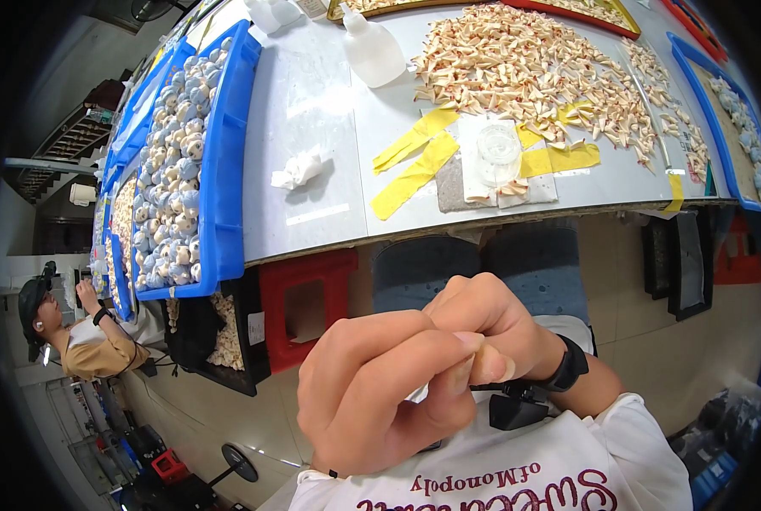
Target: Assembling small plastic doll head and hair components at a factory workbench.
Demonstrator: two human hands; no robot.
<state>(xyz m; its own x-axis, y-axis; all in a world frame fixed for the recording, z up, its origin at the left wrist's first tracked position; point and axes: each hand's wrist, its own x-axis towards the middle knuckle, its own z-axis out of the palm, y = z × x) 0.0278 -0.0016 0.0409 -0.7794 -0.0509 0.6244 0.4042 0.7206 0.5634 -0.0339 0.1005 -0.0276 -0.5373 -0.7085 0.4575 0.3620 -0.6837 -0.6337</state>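
My left hand (380, 387) and my right hand (493, 322) meet in front of my chest, off the table's near edge. The fingers of both are curled, with thumbs and fingertips pinched together. Whatever lies between them is hidden or too small to name. Beyond them on the table, a clear round dish (499, 146) rests on a white pad (475, 180), with strips of yellow tape (416, 173) beside it. Behind the dish spreads a pile of small cream-coloured pointed pieces with reddish tips (517, 60).
A blue crate (231, 162) of small blue-and-white round pieces (172, 183) stands at the table's left. A squeeze bottle (372, 53) and crumpled tissue (298, 169) lie between. Another blue tray (721, 128) is at right. A red stool (312, 289) stands below. Another person (99, 341) works far left.
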